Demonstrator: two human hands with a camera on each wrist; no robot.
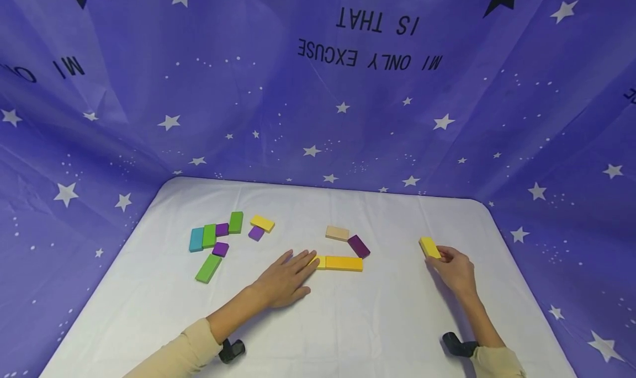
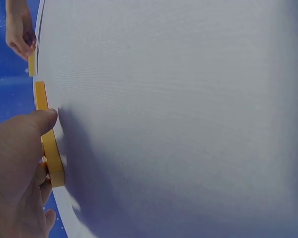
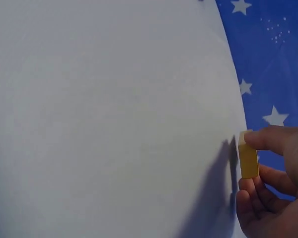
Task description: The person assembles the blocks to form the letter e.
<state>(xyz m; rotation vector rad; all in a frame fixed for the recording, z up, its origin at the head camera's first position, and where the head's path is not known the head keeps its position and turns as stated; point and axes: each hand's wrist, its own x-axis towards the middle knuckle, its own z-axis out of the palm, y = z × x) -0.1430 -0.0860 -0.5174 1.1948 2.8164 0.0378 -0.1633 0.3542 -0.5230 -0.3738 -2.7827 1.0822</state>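
My left hand (image 1: 285, 281) lies palm down with its fingers extended, fingertips over the left end of a light yellow block (image 1: 322, 262). That block stands end to end with a longer orange-yellow block (image 1: 344, 264); part of it is hidden under the fingers. The thumb sits apart on the near side. At the right, my right hand (image 1: 454, 270) pinches a yellow rectangular block (image 1: 429, 247) between thumb and fingers. The right wrist view shows this block (image 3: 249, 161) with the thumb on its upper end and a shadow on the tablecloth beside it.
Beyond the row lie a beige block (image 1: 337, 233) and a dark purple block (image 1: 359, 246). Farther left are a blue block (image 1: 196, 239), several green and purple blocks, and a yellow block (image 1: 262, 223) touching a purple one (image 1: 255, 233). A starry blue curtain (image 1: 278, 118) encloses the white table (image 1: 377, 323).
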